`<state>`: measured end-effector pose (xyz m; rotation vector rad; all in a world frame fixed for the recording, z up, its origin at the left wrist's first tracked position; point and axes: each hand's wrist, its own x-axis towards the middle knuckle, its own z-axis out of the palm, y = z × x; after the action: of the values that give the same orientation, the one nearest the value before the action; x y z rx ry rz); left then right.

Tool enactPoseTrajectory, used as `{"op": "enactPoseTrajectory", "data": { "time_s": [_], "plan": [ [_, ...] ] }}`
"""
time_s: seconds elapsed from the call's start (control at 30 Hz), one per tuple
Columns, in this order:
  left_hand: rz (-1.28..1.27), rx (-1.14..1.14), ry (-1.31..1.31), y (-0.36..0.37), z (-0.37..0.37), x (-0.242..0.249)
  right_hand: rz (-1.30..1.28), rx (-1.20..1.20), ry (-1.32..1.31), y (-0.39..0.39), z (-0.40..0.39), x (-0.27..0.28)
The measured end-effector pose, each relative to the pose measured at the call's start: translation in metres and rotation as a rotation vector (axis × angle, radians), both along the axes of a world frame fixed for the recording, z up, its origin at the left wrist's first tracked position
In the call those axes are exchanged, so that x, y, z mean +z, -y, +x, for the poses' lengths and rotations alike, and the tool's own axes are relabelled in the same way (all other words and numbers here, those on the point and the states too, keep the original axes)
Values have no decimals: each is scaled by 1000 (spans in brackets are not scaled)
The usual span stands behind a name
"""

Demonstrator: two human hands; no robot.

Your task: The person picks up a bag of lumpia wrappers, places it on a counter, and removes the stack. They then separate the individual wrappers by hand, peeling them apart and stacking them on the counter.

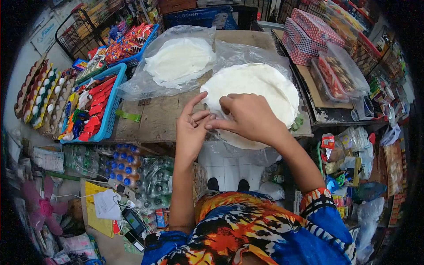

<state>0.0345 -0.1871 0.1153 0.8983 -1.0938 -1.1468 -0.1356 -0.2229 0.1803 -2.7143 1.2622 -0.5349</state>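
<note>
A stack of round white wrappers (269,88) lies on clear plastic on the wooden table, at the right. My right hand (251,117) is over its left part, fingers curled and thumb reaching to my left hand. My left hand (192,128) is at the stack's left edge, palm turned up, thumb and some fingers bent toward the right thumb, index finger raised. Whatever is between the fingertips, if anything, is too small to make out. Another round white stack (179,62) lies on plastic at the back left.
A blue basket (118,99) of packets and egg trays (44,95) stand at the left. Plastic food containers (340,77) and checkered boxes (309,35) are at the right. A green strip (128,116) lies on the wooden table (159,117). Bottles (126,163) stand below.
</note>
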Motion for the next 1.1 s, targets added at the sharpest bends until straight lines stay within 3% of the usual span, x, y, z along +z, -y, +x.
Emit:
{"op": "enactPoseTrajectory", "data": {
  "time_s": [0.13,0.3,0.4,0.47,0.53,0.57,0.7,0.77,0.83,0.93,1.0,1.1],
  "plan": [
    [-7,38,45,-7,2,1,83,89,143,17,-12,-12],
    [-13,110,-57,-13,0,-10,70,-348,392,36,-48,-12],
    [31,86,-14,-9,0,-14,-54,-286,440,24,-44,-21],
    [1,54,130,-6,4,-12,-21,-198,472,18,-41,-22],
    [-76,81,249,0,-1,0,181,27,678,7,-29,-10],
    [-158,114,369,5,-4,6,264,88,663,4,-28,-5],
    [-230,135,453,25,-11,15,267,135,640,1,-22,-10],
    [-63,133,414,30,-10,14,298,26,608,2,-28,-10],
    [-50,107,333,31,-11,14,323,-146,515,8,-40,-12],
    [-83,81,199,29,-15,10,169,-163,512,8,-42,-7],
    [-139,77,143,29,-21,10,219,-129,582,5,-37,-7],
    [-131,43,177,26,-27,14,108,-48,413,5,-27,-4]
  ]
}}
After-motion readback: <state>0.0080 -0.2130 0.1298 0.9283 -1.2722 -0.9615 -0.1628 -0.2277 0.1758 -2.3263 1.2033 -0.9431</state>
